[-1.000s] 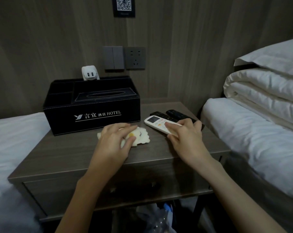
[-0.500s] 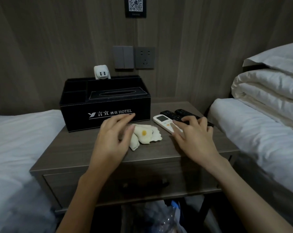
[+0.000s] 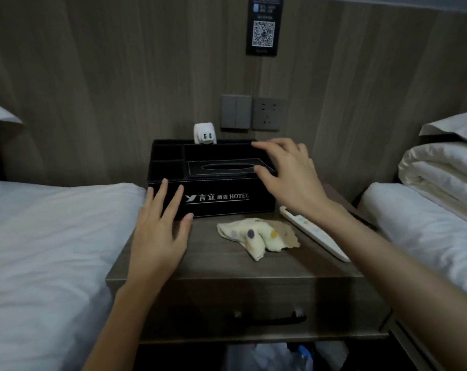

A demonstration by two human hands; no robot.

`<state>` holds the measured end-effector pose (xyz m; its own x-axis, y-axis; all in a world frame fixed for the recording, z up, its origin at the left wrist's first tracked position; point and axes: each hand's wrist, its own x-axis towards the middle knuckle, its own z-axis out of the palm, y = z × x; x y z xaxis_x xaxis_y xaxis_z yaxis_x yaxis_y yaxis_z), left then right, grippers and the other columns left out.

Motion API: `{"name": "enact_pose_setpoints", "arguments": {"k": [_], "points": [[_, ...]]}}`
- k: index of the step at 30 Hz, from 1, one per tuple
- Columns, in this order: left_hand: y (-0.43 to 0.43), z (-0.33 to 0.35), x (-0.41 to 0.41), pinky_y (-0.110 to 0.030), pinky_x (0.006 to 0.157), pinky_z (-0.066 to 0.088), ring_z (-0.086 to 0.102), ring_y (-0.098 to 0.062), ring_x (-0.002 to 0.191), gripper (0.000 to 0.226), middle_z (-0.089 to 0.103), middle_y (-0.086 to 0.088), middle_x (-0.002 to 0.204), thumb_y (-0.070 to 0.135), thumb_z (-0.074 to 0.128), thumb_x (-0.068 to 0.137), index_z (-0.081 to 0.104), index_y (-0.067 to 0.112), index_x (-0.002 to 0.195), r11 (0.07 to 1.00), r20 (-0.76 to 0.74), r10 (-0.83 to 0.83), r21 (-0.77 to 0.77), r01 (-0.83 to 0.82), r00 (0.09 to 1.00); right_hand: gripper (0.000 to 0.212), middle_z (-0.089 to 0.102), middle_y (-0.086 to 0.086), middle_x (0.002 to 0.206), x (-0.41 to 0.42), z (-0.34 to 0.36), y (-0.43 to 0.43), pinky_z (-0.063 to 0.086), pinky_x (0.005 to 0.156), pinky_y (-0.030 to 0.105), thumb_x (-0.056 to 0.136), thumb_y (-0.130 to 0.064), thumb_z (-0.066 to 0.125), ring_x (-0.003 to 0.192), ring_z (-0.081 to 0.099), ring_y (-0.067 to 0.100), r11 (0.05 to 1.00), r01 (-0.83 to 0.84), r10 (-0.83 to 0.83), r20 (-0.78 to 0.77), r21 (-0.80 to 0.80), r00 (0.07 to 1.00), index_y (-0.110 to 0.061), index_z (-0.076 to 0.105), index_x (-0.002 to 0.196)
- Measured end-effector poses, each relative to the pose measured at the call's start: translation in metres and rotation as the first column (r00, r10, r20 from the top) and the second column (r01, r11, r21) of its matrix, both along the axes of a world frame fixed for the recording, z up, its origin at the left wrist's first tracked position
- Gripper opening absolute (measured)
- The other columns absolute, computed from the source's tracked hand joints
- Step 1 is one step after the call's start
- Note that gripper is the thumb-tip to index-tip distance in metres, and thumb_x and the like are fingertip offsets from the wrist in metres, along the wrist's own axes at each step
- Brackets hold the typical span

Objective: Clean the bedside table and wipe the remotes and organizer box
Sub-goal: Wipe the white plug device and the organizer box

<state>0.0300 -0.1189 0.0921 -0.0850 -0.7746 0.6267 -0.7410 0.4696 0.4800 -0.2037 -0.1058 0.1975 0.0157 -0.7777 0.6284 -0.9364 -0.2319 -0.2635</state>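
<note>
One bedside table [image 3: 243, 271] stands between two beds, one on the left [image 3: 53, 236] and one on the right [image 3: 428, 231]. On the table sit one black organizer box [image 3: 216, 202], one spotted cloth [image 3: 256, 236] and one white remote [image 3: 315, 234]; any further remotes are hidden by the forearm. Two hands show: the left hand [image 3: 160, 236] and the right hand [image 3: 288, 178]. The wall carries one switch plate [image 3: 236, 111], one socket [image 3: 268, 114], one white charger [image 3: 205, 133] and one QR sign [image 3: 264, 25].

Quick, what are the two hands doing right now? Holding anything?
Left hand: open, fingers spread, holding nothing, at the box front.
Right hand: open, empty, over the box's right end.
</note>
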Motion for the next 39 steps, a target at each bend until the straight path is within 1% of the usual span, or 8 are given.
{"name": "enact_pose_setpoints", "arguments": {"k": [12,16,19,22,27,30,34,39], "points": [[-0.031,-0.001,0.020,-0.040,0.115,0.017,0.008,-0.026,0.148,0.059,0.012,0.006,0.159,0.048,0.033,0.093,0.031,0.028,0.149,0.999,0.013,0.020,-0.040,-0.020,1.000,0.062,0.049,0.009,0.141,0.051,0.030,-0.145,0.036,0.105,0.034,0.086,-0.038,0.067,0.130,0.045,0.025,0.979,-0.127,0.097,0.183,0.160,0.978,-0.028,0.042,0.142],[-0.033,0.004,0.020,-0.023,0.115,0.017,0.011,-0.014,0.148,0.057,0.019,0.010,0.158,0.029,0.050,0.098,0.027,0.027,0.150,0.999,-0.095,-0.053,0.003,0.054,0.994,0.065,0.051,0.006,0.140,0.060,0.028,-0.172,0.038,0.103,0.033,0.085,-0.043,0.068,0.129,0.047,0.023,0.965,-0.160,0.103,0.262,0.210,0.960,-0.027,0.042,0.142],[-0.035,0.008,0.021,-0.031,0.116,0.026,0.025,-0.016,0.143,0.056,0.033,0.002,0.153,0.021,0.053,0.096,0.032,0.021,0.148,0.999,-0.111,-0.051,-0.020,0.049,0.993,0.067,0.054,0.006,0.133,0.068,0.017,-0.182,0.042,0.103,0.033,0.082,-0.047,0.070,0.123,0.050,0.024,0.952,-0.175,0.092,0.314,0.249,0.945,-0.029,0.043,0.141],[-0.040,0.007,0.022,-0.029,0.111,0.031,0.038,-0.018,0.134,0.052,0.044,-0.003,0.144,0.017,0.055,0.095,0.040,0.018,0.145,0.997,-0.119,-0.046,-0.060,0.039,0.992,0.063,0.057,0.002,0.128,0.074,0.007,-0.189,0.045,0.102,0.044,0.080,-0.047,0.070,0.116,0.054,0.026,0.970,-0.139,0.064,0.343,0.199,0.937,-0.033,0.043,0.136],[-0.041,0.009,0.022,-0.026,0.105,0.034,0.044,-0.019,0.128,0.049,0.048,-0.003,0.140,0.020,0.051,0.094,0.044,0.019,0.143,0.997,-0.150,-0.042,-0.077,0.031,0.988,0.052,0.059,0.003,0.124,0.081,0.003,-0.192,0.049,0.095,0.042,0.089,-0.034,0.063,0.106,0.059,0.024,0.989,-0.114,0.075,0.333,0.098,0.940,-0.025,0.044,0.137],[-0.040,0.010,0.021,-0.031,0.108,0.037,0.042,-0.017,0.130,0.050,0.046,-0.001,0.142,0.018,0.052,0.096,0.040,0.021,0.145,0.997,-0.163,-0.049,-0.058,0.040,0.985,0.049,0.057,0.003,0.125,0.083,0.008,-0.191,0.049,0.088,0.034,0.092,-0.030,0.059,0.106,0.058,0.022,0.992,-0.121,0.100,0.427,0.022,0.899,-0.026,0.041,0.138],[-0.037,0.015,0.023,-0.025,0.111,0.031,0.037,-0.013,0.134,0.053,0.044,0.003,0.145,0.018,0.052,0.096,0.036,0.023,0.146,0.997,-0.199,-0.075,-0.032,0.070,0.977,0.049,0.051,-0.002,0.123,0.083,0.028,-0.175,0.044,0.061,0.010,0.093,-0.025,0.059,0.098,0.055,0.013,0.978,-0.172,0.207,0.595,-0.117,0.777,-0.026,0.040,0.139],[-0.027,0.023,0.022,-0.022,0.113,0.024,0.031,-0.011,0.141,0.052,0.043,0.006,0.147,0.026,0.052,0.097,0.035,0.028,0.146,0.997,-0.318,-0.078,-0.017,0.077,0.945,0.048,0.051,-0.010,0.122,0.072,0.028,-0.125,0.049,0.072,0.012,0.092,-0.024,0.063,0.096,0.057,0.002,0.940,-0.308,0.333,0.584,-0.146,0.740,-0.025,0.045,0.136]]}}
